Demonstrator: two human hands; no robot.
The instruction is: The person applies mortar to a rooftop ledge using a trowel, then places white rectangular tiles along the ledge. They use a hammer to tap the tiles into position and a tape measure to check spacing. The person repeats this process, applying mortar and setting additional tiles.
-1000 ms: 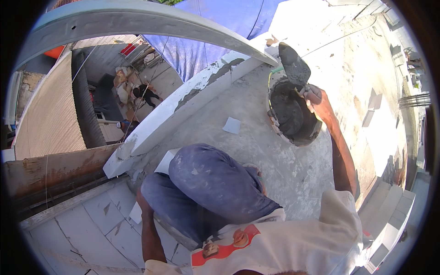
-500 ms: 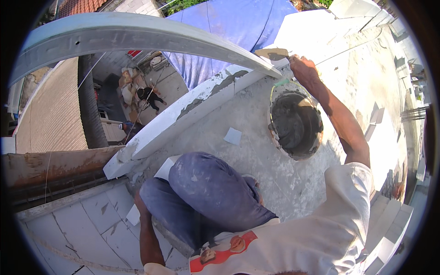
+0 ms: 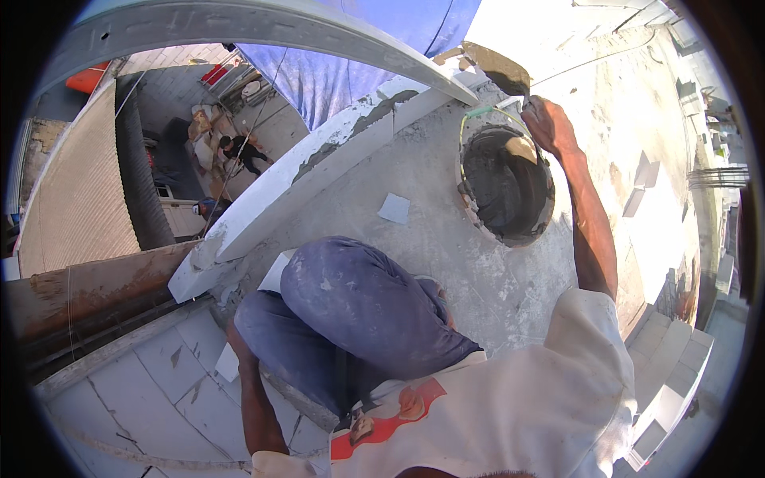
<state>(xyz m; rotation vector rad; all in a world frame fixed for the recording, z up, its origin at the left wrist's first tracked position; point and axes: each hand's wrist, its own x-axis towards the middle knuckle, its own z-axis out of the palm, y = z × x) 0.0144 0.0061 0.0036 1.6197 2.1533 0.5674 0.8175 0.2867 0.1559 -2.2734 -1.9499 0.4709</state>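
Note:
At the upper right, my right hand (image 3: 550,123) is closed on the handle of a trowel (image 3: 498,68), whose blade carries grey-brown mortar or is coated with it. The blade is beside the far end of a low wall of white blocks (image 3: 319,171), which has mortar smears on its face. Just below this hand stands a round bucket (image 3: 550,203) with wet grey mortar inside and a green-yellow handle. My left hand (image 3: 237,338) is down beside my bent left knee, close to a small white block piece (image 3: 228,362); its fingers are mostly hidden.
A curved grey metal beam (image 3: 263,28) crosses above the wall. Beyond the wall is a drop to a lower yard, where a person (image 3: 243,151) in dark clothes is seen. A blue tarp (image 3: 319,80) hangs behind. White blocks (image 3: 669,358) are stacked at the right.
My right hand and the trowel have moved away from the wall's end toward the right, and the blade shows more of its face. The whole view has shifted slightly. My left hand stays by the knee.

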